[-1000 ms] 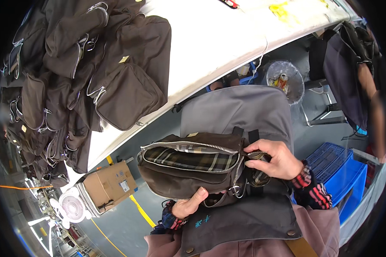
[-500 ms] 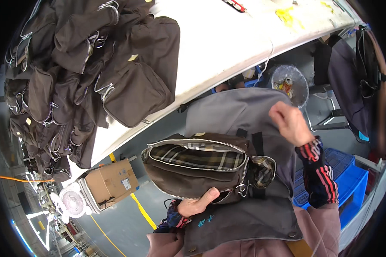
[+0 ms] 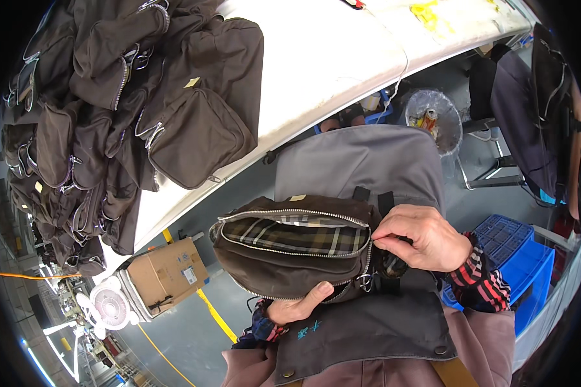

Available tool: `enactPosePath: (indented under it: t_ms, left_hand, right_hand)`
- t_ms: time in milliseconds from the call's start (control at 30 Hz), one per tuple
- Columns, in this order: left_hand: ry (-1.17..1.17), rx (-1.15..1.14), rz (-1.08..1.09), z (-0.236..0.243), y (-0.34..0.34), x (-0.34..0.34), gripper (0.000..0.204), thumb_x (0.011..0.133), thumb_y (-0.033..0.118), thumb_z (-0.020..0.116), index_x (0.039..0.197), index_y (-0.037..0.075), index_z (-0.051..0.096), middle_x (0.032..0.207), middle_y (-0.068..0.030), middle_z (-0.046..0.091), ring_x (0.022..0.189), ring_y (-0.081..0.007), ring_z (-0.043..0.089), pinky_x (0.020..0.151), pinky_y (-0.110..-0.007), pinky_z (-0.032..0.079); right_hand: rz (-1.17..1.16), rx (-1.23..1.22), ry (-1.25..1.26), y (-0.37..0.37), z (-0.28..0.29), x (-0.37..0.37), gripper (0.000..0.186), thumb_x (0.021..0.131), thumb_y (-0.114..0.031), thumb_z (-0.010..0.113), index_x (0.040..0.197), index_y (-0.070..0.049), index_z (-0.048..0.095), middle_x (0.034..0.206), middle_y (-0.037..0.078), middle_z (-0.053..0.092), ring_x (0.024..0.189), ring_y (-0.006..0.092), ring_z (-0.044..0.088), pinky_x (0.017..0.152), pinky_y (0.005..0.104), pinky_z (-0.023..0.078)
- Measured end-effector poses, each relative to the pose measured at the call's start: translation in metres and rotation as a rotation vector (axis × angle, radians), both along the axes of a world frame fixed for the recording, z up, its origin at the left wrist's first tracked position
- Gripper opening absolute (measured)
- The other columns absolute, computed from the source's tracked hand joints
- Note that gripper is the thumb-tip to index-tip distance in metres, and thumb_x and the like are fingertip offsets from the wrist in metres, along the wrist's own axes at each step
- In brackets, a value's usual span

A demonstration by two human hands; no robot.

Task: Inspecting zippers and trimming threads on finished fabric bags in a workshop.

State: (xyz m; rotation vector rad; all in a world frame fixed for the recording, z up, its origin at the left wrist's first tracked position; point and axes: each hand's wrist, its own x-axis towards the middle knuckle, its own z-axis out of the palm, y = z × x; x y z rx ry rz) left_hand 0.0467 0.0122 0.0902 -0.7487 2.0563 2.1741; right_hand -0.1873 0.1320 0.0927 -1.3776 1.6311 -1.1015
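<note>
On my lap, over a grey apron (image 3: 361,155), lies a dark brown zippered bag (image 3: 271,271). Its top zip gapes, and a plaid lining (image 3: 290,236) shows inside. My left hand (image 3: 301,304) grips the near side of the bag, thumb on the outside and the other fingers hidden beneath it. At the bag's right end my right hand (image 3: 421,237) pinches, thumb and forefinger together at the corner of the zip. Whatever sits between those fingertips is too small to make out. A small plaid-lined part (image 3: 392,264) beside them is partly covered by this hand.
Many similar brown bags (image 3: 200,138) are heaped on the white table (image 3: 316,77) at the left. A lined waste bin (image 3: 447,132) stands beyond my lap. Blue plastic crates (image 3: 519,258) are at the right; a cardboard box (image 3: 168,274) and a white fan (image 3: 110,306) are at the left.
My right hand has come down and left from above the apron to the bag's right end, where it now pinches. My left hand keeps its hold on the bag.
</note>
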Motion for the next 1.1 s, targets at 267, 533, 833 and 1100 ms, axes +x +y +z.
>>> enactPosePath:
  t_ms: [267, 533, 833, 1100]
  left_hand:
    - [0.052, -0.065, -0.045, 0.001, -0.001, -0.005, 0.029, 0.090, 0.016, 0.051, 0.115, 0.001, 0.055, 0.109, -0.0094, 0.060, 0.098, -0.0214, 0.054, 0.089, -0.031, 0.038]
    - [0.018, -0.069, -0.060, 0.002, 0.000, -0.008, 0.030, 0.090, 0.020, 0.051, 0.115, 0.001, 0.055, 0.108, -0.0092, 0.060, 0.097, -0.0212, 0.054, 0.089, -0.031, 0.038]
    - [0.054, -0.066, -0.008, -0.002, 0.001, -0.012, 0.031, 0.090, 0.018, 0.051, 0.116, 0.001, 0.054, 0.112, -0.0104, 0.058, 0.102, -0.0225, 0.052, 0.091, -0.032, 0.038]
    - [0.198, -0.439, -0.220, -0.020, 0.031, -0.044, 0.038, 0.095, 0.023, 0.037, 0.125, 0.000, 0.043, 0.126, -0.0106, 0.050, 0.117, -0.0234, 0.045, 0.102, -0.038, 0.034]
  right_hand:
    - [0.035, -0.022, 0.122, 0.002, -0.002, 0.006, 0.006, 0.075, -0.005, 0.064, 0.077, -0.001, 0.060, 0.071, 0.010, 0.057, 0.068, 0.0293, 0.056, 0.061, 0.0364, 0.046]
    - [-0.030, -0.097, 0.171, 0.000, -0.005, 0.003, 0.009, 0.073, 0.000, 0.061, 0.079, -0.003, 0.054, 0.072, 0.010, 0.054, 0.066, 0.0301, 0.054, 0.059, 0.0363, 0.044]
    - [-0.387, 0.033, -0.085, 0.017, -0.004, -0.025, 0.015, 0.088, -0.005, 0.048, 0.076, 0.001, 0.054, 0.068, 0.008, 0.055, 0.064, 0.0195, 0.055, 0.061, 0.0291, 0.044]
    - [0.152, -0.134, 0.428, -0.082, 0.018, -0.003, 0.052, 0.074, -0.015, 0.067, 0.120, -0.003, 0.046, 0.107, 0.017, 0.054, 0.091, 0.0313, 0.056, 0.076, 0.0362, 0.047]
